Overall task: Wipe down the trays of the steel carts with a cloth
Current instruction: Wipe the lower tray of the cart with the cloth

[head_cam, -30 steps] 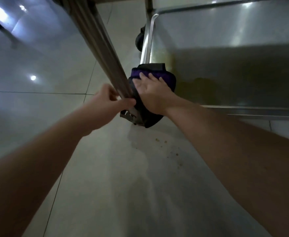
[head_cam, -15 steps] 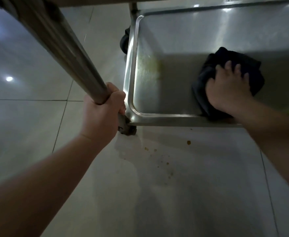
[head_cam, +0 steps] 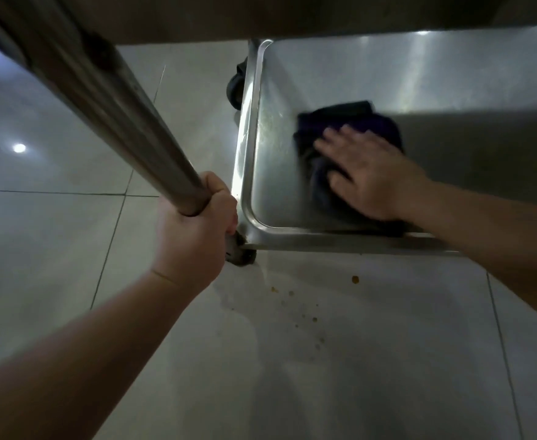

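The steel cart's bottom tray (head_cam: 276, 173) fills the upper right, low above the floor. A dark purple cloth (head_cam: 372, 122) lies bunched on the tray near its left half. My right hand (head_cam: 369, 173) presses flat on the cloth, fingers straight and pointing left. My left hand (head_cam: 194, 236) grips the cart's steel corner post (head_cam: 124, 115) just above the tray's near left corner. The far part of the tray lies in shadow under an upper shelf.
A black caster wheel (head_cam: 237, 87) shows behind the tray's left rim. The tiled floor (head_cam: 70, 249) in front of the cart carries a wet streak and several small orange crumbs (head_cam: 354, 279). An upper shelf's dark underside (head_cam: 324, 14) spans the top.
My right hand has slid the cloth leftward across the tray, from its right part toward the left rim, and its fingers have flattened. My left hand keeps its grip on the post.
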Demonstrator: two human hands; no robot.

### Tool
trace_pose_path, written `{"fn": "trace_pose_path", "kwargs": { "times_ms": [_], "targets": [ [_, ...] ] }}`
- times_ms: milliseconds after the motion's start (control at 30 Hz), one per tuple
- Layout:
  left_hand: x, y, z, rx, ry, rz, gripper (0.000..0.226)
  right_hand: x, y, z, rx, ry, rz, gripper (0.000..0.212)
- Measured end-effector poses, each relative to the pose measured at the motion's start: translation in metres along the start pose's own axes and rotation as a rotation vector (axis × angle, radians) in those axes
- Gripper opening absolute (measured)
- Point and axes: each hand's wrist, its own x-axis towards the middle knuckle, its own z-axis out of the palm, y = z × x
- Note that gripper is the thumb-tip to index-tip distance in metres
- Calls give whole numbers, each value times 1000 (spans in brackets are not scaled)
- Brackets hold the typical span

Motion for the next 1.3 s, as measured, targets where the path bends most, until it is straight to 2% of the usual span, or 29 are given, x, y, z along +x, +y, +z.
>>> {"fn": "trace_pose_path", "kwargs": {
  "times_ms": [100, 167, 233, 333, 433, 500, 567, 633, 733, 800, 867, 1033, 1133, 1300],
  "targets": [
    [0, 0, 0, -1, -2, 0, 12, 61, -4, -15, 127, 20, 346, 71],
    [0, -1, -1, 3, -6, 13, 14, 103, -33, -22, 198, -4, 364, 71],
    [0, -2, 0, -29, -10, 13, 16, 122, -70, -22, 204, -13, 247, 72],
    [-2, -5, 0, -39, -3, 14, 21, 89, -101, -3, 132, -2, 1, 74],
    [-5, -10, -1, -92, -16, 21, 19, 22, -88, 14, 82, -46, -355, 71],
    [-5, -13, -3, -74, -8, 28, 21, 9, -71, 12, 48, -116, -489, 69],
    [-5, -12, -3, -62, -4, 35, 20, 32, -56, 5, -7, -85, -429, 71],
    [-5, -12, -1, -63, -9, 34, 18, 75, -51, -5, 1, -10, -187, 74],
    [-3, -12, -2, -79, -43, 37, 20, 141, -63, -18, 132, -11, 227, 71],
    [-1, -11, -4, -108, -91, 34, 18, 163, -85, -18, 218, -15, 377, 71],
    [-2, -10, -5, -103, -131, 35, 18, 161, -105, -14, 200, -22, 352, 73],
    [-6, -5, -7, -65, -121, 40, 18, 84, -130, 9, 144, 18, 65, 76],
    [-5, -3, -6, -60, -93, -4, 15, 35, -137, 28, 144, -9, -100, 70],
    [-9, 0, -5, -60, -61, -70, 16, 1, -134, 41, 125, 61, -97, 67]
  ]
}}
